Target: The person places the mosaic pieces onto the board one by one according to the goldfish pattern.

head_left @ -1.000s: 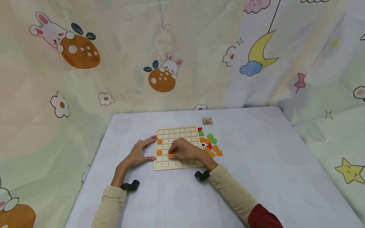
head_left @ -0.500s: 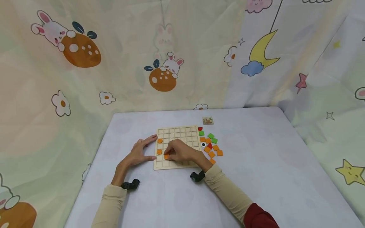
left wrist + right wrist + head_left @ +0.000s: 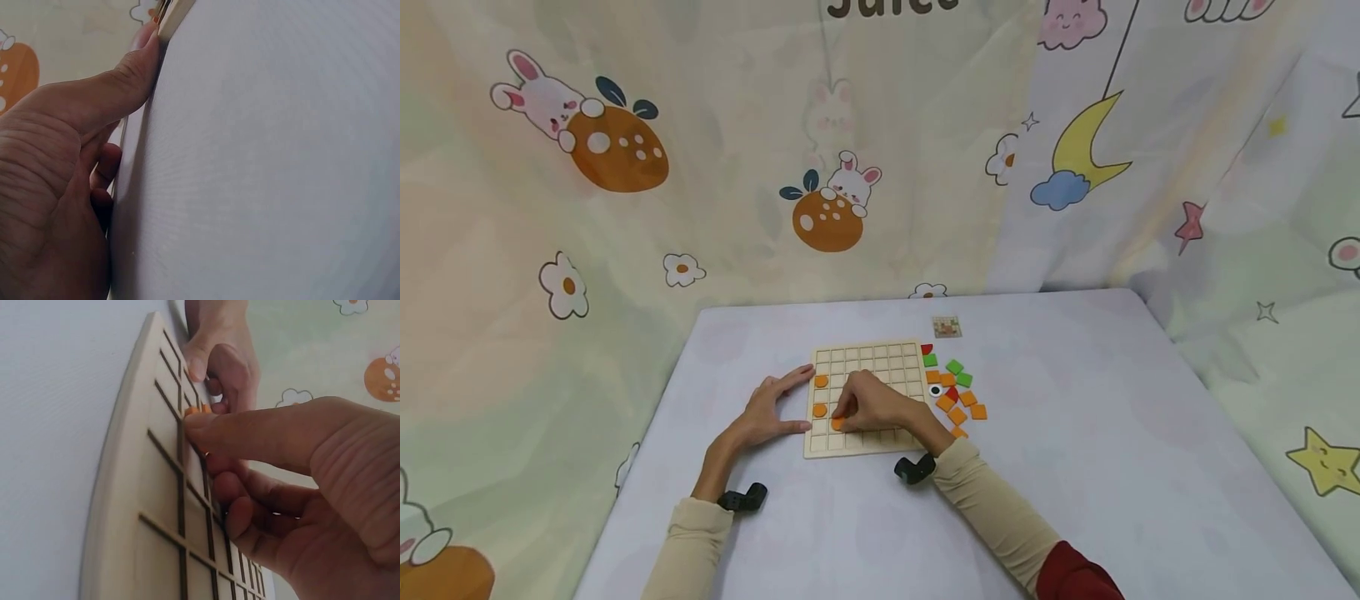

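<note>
Right hand [image 3: 871, 406] fingers clamped on orange tile [image 3: 837, 423] in grid board [image 3: 865, 398], left hand [image 3: 765, 410] fingers apart alongside.

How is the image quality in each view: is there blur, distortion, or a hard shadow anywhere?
Head view: even, soft light, only faint shadows under the hands; the backdrop bends toward the edges, and the wooden grid board stays sharp. Left wrist view: the left hand is close and sharp, the table a featureless grey curve. Right wrist view: the right hand fills the frame, and the board bows strongly.
</note>
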`<control>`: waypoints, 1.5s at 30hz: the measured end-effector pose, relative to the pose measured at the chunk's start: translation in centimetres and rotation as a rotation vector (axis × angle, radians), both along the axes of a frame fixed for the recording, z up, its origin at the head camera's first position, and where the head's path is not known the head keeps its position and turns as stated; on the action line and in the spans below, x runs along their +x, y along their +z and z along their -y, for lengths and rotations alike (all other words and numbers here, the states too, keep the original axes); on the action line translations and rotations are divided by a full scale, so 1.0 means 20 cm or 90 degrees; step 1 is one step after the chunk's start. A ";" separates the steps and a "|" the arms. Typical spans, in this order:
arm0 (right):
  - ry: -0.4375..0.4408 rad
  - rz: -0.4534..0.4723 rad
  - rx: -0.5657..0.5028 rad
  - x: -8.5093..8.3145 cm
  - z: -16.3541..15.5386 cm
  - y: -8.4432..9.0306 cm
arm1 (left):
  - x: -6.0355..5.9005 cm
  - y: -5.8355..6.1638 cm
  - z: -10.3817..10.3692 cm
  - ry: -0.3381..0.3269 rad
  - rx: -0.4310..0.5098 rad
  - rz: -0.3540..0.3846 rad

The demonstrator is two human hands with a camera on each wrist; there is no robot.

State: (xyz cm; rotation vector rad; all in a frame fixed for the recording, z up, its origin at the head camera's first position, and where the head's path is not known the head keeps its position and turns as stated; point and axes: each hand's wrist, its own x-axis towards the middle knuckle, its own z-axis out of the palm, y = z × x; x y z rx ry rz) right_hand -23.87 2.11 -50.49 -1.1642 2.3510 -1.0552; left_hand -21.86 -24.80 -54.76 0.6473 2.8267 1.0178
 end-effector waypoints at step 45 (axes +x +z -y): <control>-0.106 -0.041 0.009 0.05 -0.21 0.10 | 0.00 0.01 -0.02 0.017 -0.013 0.020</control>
